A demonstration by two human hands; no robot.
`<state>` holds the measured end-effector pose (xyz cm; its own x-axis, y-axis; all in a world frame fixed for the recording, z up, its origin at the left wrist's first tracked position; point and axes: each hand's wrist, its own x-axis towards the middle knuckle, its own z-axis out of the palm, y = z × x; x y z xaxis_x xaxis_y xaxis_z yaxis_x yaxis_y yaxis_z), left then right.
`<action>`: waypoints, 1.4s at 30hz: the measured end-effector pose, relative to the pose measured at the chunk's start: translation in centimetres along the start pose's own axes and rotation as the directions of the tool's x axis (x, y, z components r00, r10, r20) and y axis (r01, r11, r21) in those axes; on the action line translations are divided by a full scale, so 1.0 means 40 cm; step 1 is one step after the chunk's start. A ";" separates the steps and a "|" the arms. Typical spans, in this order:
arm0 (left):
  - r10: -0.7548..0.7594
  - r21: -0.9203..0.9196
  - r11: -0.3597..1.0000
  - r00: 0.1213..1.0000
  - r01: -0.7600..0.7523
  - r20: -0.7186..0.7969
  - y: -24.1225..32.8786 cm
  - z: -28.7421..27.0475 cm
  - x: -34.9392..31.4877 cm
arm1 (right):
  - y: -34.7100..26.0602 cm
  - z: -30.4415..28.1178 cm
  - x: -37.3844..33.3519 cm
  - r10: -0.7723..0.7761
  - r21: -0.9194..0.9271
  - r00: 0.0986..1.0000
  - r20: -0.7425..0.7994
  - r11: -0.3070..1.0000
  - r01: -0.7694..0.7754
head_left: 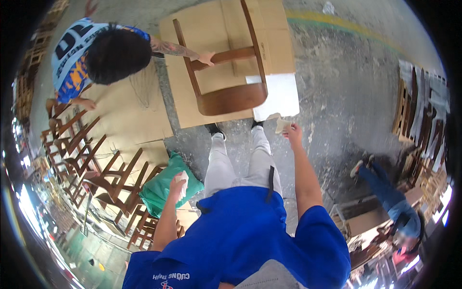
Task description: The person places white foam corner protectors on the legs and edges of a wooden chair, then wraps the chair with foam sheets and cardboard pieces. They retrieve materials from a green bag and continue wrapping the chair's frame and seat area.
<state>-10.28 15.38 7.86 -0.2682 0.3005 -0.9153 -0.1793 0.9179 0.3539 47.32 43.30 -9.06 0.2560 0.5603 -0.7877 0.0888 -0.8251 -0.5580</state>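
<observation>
My left hand [176,184], at the lower left, is closed on a folded white cloth [183,182] above a green sack [163,187]. Out to the right, my right hand [294,135] pinches a thin, ragged beige sheet [282,126] that looks like sandpaper. Ahead of my feet a brown wooden chair frame [232,100] lies on cardboard [183,103], its curved backrest toward me. Neither of my hands touches it. A co-worker's hand [207,58] rests on its crossbar.
The co-worker [103,53] bends in from the upper left. Several wooden chair frames [113,178] crowd the left side. A white sheet [279,96] lies by my right foot. Wrapped wooden parts [423,106] are stacked at far right; another person [394,207] is at lower right.
</observation>
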 end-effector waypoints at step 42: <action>0.009 -0.771 0.618 0.980 0.152 0.200 0.250 0.523 0.931 | 0.075 0.522 0.488 0.245 0.675 0.955 0.168 0.677 -0.293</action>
<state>-2.25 41.16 -26.69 -0.0745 0.3543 -0.9322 -0.8814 0.4138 0.2277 32.49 53.29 -31.57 0.1042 0.3454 -0.9327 -0.6647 -0.6734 -0.3236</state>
